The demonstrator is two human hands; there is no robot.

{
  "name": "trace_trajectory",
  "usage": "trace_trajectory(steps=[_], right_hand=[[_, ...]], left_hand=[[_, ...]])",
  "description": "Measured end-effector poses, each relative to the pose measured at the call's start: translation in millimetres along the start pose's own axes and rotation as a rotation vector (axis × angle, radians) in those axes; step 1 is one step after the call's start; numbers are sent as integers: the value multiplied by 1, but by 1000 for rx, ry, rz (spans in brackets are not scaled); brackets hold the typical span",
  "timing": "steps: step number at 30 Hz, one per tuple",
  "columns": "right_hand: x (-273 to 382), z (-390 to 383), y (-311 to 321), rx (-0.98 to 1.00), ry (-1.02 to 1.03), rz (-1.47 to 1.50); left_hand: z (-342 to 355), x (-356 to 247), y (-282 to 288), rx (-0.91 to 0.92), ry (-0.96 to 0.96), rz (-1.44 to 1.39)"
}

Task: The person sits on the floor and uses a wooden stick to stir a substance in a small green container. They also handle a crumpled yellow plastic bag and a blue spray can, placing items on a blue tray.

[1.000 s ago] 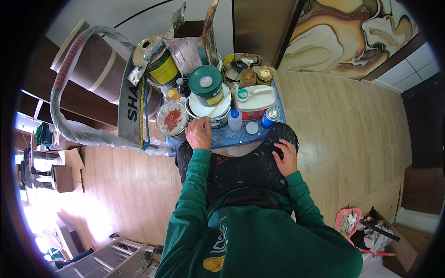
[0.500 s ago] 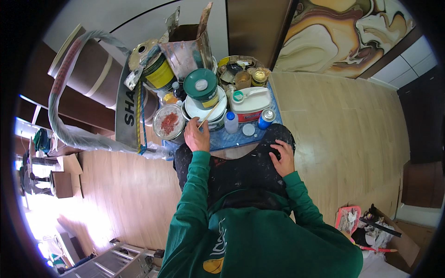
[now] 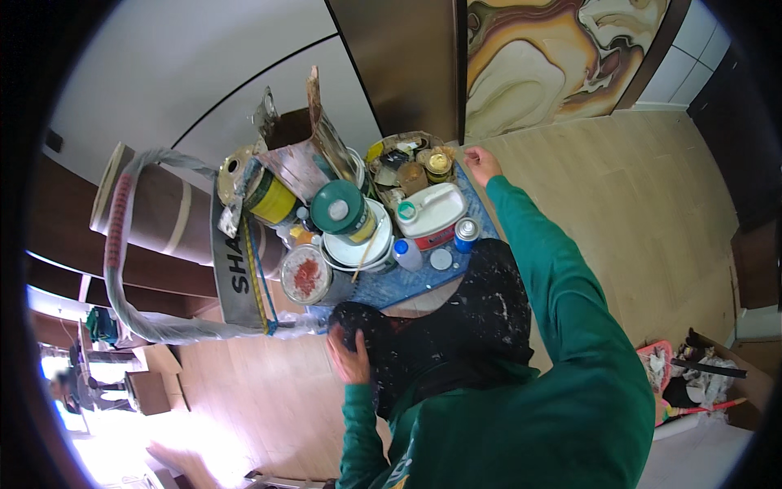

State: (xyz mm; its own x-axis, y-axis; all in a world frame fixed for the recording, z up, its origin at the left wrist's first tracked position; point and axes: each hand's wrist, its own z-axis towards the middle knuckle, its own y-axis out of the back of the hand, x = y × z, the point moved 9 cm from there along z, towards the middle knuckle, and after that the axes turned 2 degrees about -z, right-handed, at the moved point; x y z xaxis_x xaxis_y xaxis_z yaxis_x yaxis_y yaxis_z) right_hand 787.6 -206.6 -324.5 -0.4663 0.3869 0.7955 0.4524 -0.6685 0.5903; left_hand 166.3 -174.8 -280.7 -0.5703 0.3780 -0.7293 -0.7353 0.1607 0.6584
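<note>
My left hand (image 3: 349, 355) rests by my paint-spattered left knee, fingers apart and holding nothing. My right hand (image 3: 482, 167) is stretched forward beside a tray of small tins (image 3: 406, 156), its fingers loosely bent with nothing visible in them. Before me, a blue board (image 3: 383, 287) carries a green-lidded can (image 3: 338, 208) on a white bucket lid (image 3: 346, 244), a thin wooden stick (image 3: 362, 264), a red-stained tub (image 3: 305, 279), a white jug (image 3: 432, 212), a blue-capped bottle (image 3: 407, 254), a spray can (image 3: 466, 235), a yellow-banded can (image 3: 273, 200) and a tall square tin (image 3: 292, 163).
A cardboard roll (image 3: 155, 212), a plastic-wrapped hose (image 3: 117, 228) and a grey metal part (image 3: 232, 269) stand at left. A marbled panel (image 3: 529, 73) is at back right. A debris box (image 3: 737, 383) sits at lower right, cartons (image 3: 147, 389) at left.
My left hand has left the stick and moved down to my left knee. My right hand has lifted from my right thigh and reached forward to the small tins. The view has tilted.
</note>
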Motion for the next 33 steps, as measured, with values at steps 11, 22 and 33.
trace_trajectory(steps=[11, 22, 33], right_hand=[[-29, 68, -77, 85, -28, -542], [-69, 86, -79, -60, -79, 262], [-28, -8, 7, 6, -260, 1518]], left_hand=[[-97, 43, 7, 61, 389, 107], [-94, 43, 8, 65, 405, 128], [-95, 30, 11, 86, 448, 99]])
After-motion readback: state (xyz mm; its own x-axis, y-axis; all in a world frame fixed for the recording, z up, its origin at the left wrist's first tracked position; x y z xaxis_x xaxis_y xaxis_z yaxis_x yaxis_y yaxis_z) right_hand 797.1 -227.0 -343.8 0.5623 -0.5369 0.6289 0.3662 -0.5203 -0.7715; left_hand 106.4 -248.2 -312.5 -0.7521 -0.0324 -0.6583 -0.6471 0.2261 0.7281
